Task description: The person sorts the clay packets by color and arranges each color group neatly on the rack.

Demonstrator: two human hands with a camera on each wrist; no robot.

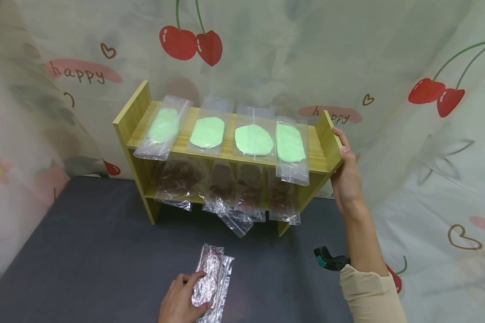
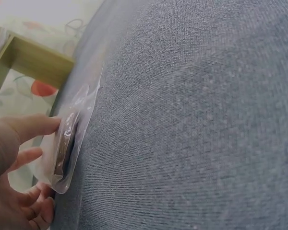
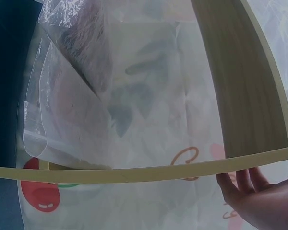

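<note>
A small two-tier wooden shelf (image 1: 226, 154) stands at the back of the table. My right hand (image 1: 347, 177) grips its right side panel; in the right wrist view the fingers (image 3: 245, 182) reach behind the panel's edge. On the top board lie flattened light-green slabs in clear zip bags, among them a green slab (image 1: 253, 140) near the middle. Bagged dark brown slabs (image 1: 248, 184) fill the lower board, bag ends hanging over. My left hand (image 1: 182, 298) holds a clear zip bag with a brown slab (image 1: 207, 273), its fingertips on the bag, which lies over another bag on the table.
Dark grey cloth covers the table (image 1: 85, 251). A printed curtain (image 1: 266, 58) with cherries hangs right behind the shelf and along both sides. On the right forearm sits a black strap device (image 1: 331, 260). One loose bag end (image 1: 236, 224) juts forward below the shelf.
</note>
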